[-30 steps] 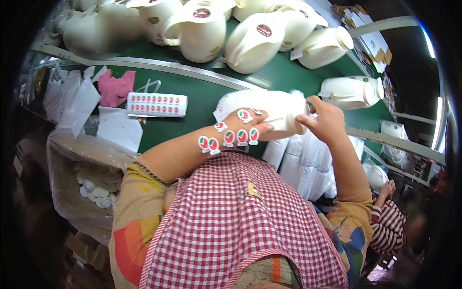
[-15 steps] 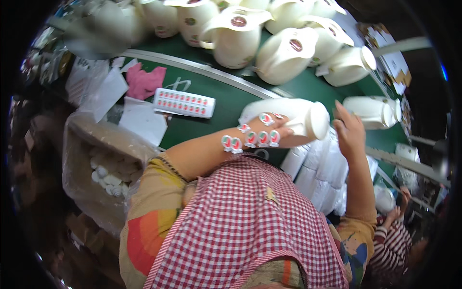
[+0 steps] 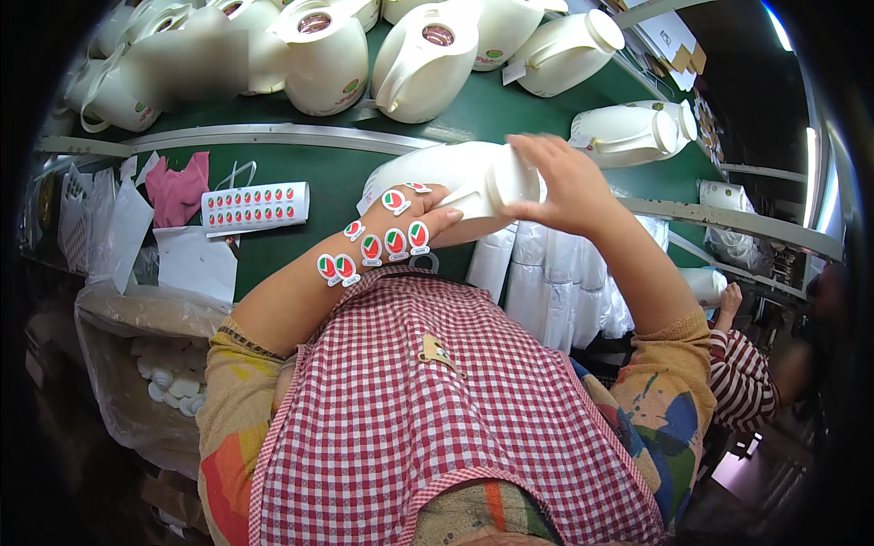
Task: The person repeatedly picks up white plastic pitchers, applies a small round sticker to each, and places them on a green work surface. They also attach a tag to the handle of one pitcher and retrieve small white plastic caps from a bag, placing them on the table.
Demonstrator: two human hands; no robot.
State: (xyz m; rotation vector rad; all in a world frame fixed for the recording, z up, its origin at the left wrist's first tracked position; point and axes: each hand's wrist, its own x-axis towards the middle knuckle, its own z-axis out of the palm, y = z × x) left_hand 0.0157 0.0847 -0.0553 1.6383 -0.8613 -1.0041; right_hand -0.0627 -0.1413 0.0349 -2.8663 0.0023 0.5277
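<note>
A cream thermos jug (image 3: 401, 173) lies on its side in front of me, its round end to the right. Closed around its near side by the handle is my left hand (image 3: 421, 217), thumb along the jug. Several oval red-and-green stickers (image 3: 370, 247) cling to the back of this hand and the forearm. My right hand (image 3: 578, 191) curves its fingers and thumb over the jug's round end. A white sheet of similar stickers (image 3: 255, 207) lies left of the jug on the green worktop (image 3: 319, 168).
More jugs (image 3: 328, 68) crowd the far side beyond a metal strip (image 3: 273, 134); others (image 3: 628, 132) lie at the right. Plastic-wrapped rolls (image 3: 546, 282) sit near my right arm. At left are a pink cloth (image 3: 177, 191) and a lined box (image 3: 118, 314) of white parts. Another person's striped sleeve (image 3: 742, 378) shows at right.
My right hand, raised apart from the jug before, has moved left onto its round end. My left hand keeps its hold. The whole view has shifted, so the worktop things appear farther left.
</note>
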